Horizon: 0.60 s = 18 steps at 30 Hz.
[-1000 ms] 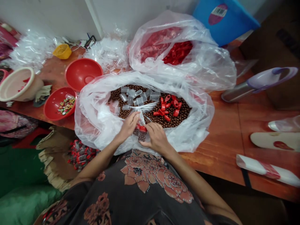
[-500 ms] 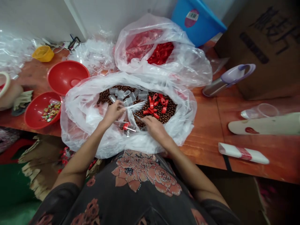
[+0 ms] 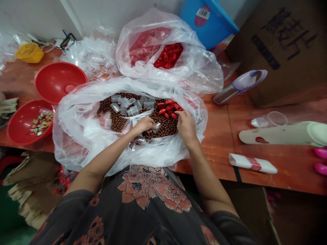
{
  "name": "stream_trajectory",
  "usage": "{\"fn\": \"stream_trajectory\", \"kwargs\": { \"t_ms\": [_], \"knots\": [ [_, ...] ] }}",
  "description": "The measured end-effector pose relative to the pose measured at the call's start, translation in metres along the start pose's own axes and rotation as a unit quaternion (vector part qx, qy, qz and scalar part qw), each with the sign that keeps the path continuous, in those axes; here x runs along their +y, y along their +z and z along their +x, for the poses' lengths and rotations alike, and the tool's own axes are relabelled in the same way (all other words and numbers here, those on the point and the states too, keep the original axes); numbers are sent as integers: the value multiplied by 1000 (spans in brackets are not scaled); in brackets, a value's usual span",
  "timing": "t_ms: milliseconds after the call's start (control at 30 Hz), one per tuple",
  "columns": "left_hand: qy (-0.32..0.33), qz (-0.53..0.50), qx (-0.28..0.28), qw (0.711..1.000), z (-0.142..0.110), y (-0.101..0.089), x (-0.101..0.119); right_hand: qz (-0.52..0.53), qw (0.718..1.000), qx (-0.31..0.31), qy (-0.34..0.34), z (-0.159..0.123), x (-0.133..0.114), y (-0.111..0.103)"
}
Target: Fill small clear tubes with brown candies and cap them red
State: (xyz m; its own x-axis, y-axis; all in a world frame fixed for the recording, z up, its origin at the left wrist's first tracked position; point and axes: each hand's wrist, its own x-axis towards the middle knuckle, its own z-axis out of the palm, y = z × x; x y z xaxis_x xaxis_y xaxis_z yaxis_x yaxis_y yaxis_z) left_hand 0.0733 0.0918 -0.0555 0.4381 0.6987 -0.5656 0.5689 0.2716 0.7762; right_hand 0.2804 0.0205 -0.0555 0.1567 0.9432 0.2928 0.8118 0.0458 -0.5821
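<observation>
A white plastic bag lies open in front of me, full of small brown balls. Several clear plastic containers rest on the balls at the left, and red caps are heaped at the right. My left hand is closed on a small clear container, held tilted low over the balls; whether it has balls inside I cannot tell. The fingertips of my right hand pinch at a red cap at the edge of the heap. Under my left wrist, more clear plastic lies partly hidden.
Behind stands a bag of red caps beside a blue bin. Two red bowls are at the left, one with small colourful pieces. A steel-and-lilac flask, a cardboard box and a white tube are at the right.
The filled, red-capped container has left my hands. My left hand went to the clear containers, then moved right with one. My right hand moved right to the red caps. The view shifted right.
</observation>
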Motion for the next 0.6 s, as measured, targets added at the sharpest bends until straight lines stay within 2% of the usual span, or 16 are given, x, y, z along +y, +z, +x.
{"fn": "stream_trajectory", "kwargs": {
  "t_ms": [67,300,400,500,600],
  "knots": [
    [5,-42,7,999,7,8,2,-30,999,7,18,-5,3,-4],
    [58,-116,60,990,20,31,-1,-59,997,-54,16,-8,2,-2],
    [86,-165,49,981,22,33,-7,-72,995,-64,31,-8,1,0],
    [91,-224,27,970,22,33,-12,-77,994,-69,43,-9,2,1],
    [93,-248,28,964,18,31,-13,-84,993,-71,43,-9,1,3]
  ]
}}
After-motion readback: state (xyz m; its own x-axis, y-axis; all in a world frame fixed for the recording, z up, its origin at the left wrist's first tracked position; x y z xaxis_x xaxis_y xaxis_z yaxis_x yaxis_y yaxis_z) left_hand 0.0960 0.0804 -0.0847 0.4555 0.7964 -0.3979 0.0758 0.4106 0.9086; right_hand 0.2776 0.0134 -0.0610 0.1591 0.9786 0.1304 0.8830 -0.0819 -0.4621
